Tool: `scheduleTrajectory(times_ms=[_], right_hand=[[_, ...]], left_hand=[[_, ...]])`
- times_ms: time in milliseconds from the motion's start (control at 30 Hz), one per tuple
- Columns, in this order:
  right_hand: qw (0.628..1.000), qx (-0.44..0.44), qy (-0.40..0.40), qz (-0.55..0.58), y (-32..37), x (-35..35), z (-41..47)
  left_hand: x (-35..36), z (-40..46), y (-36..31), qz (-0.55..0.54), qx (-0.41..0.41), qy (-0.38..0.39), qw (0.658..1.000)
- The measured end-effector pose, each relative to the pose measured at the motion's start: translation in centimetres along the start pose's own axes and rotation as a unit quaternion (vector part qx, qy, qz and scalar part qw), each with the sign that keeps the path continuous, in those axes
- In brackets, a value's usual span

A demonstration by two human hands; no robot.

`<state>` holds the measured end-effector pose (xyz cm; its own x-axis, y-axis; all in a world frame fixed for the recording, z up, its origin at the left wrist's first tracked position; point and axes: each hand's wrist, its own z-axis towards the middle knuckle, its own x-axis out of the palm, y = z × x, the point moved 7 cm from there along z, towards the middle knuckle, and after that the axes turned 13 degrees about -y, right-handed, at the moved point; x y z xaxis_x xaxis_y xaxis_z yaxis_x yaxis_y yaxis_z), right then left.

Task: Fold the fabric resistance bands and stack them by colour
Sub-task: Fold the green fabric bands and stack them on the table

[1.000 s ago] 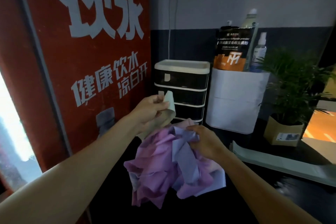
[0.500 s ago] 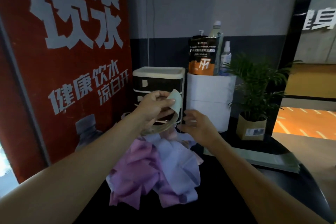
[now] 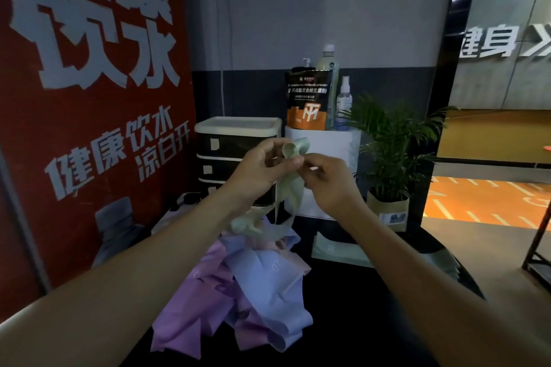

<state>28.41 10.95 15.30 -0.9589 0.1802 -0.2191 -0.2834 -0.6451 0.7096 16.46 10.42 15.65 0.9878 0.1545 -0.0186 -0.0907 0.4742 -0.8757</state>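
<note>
A pale green fabric band hangs in the air above the pile, its lower end trailing onto the heap. My left hand pinches its top loop. My right hand pinches the same band just to the right, fingers curled. Below lies a jumbled pile of bands: purple ones on the left and light blue ones on the right, all unfolded, on a dark table.
A black-and-white drawer unit and a white box holding a powder pouch and bottles stand behind. A potted plant sits at right. A red sign walls the left. A flat pale-green packet lies near the plant.
My left hand has lifted the green band higher out of the pile. My right hand left the pile, rose and took hold of the band beside the left hand.
</note>
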Motion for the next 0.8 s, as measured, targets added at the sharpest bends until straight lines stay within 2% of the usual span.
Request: scheduleTrajectory(times_ms=[200, 300, 433, 500, 667, 800], right_hand=[[0.997, 0.046, 0.053, 0.016, 0.9, -2.1, 0.9], [0.992, 0.103, 0.036, 0.069, 0.5, -3.5, 1.1], [0.969, 0.198, -0.025, 0.146, -1.7, -4.9, 0.8], [0.965, 0.216, -0.038, 0.145, -2.7, -5.0, 0.3], [0.981, 0.191, 0.01, 0.045, -4.1, -3.8, -1.0], [0.996, 0.089, -0.005, 0.007, -1.9, -4.0, -1.2]], left_hand=[[-0.1, 1.0, -0.8, -0.019, 0.001, -0.027, 0.999], [0.0, 1.2, -0.4, -0.02, -0.03, -0.03, 0.999], [-0.1, 0.1, 0.9, -0.04, -0.095, -0.005, 0.995], [-0.5, -0.5, 1.7, -0.039, -0.122, -0.003, 0.992], [-0.5, -1.3, 2.9, -0.105, -0.172, -0.015, 0.979], [0.0, -1.3, 3.3, -0.107, -0.171, -0.025, 0.979]])
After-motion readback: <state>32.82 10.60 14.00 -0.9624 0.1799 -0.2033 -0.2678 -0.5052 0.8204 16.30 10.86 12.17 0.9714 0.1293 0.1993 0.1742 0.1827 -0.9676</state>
